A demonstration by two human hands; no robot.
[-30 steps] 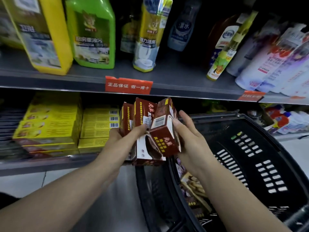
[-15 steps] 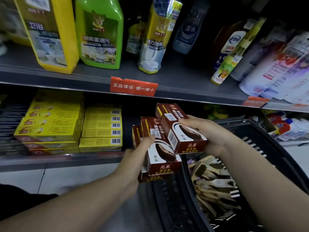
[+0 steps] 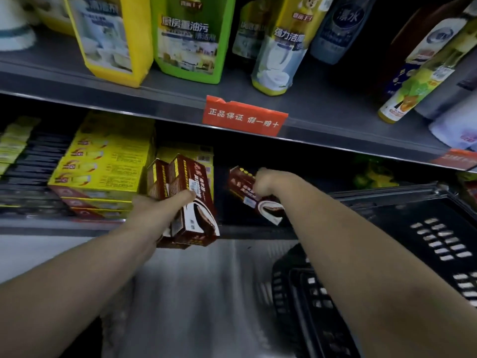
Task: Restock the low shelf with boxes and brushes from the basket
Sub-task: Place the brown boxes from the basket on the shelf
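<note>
My left hand (image 3: 157, 210) grips a bundle of dark red and white boxes (image 3: 185, 202) just in front of the low shelf (image 3: 51, 226), beside the yellow boxes. My right hand (image 3: 268, 184) holds a single dark red box (image 3: 247, 192) inside the dark gap of the low shelf, to the right of the bundle. The black basket (image 3: 418, 241) sits at the lower right under my right forearm; its contents are hidden here.
Stacks of yellow boxes (image 3: 108, 166) fill the low shelf on the left, with dark flat packs (image 3: 31, 166) further left. Cleaner bottles (image 3: 191, 37) stand on the upper shelf, which carries a red label (image 3: 244, 117). Green packs (image 3: 371, 174) lie at the shelf's right.
My right hand has taken one box off the bundle and carried it forward into the shelf gap. My left hand has moved up and towards the shelf with the other boxes. The view has come closer.
</note>
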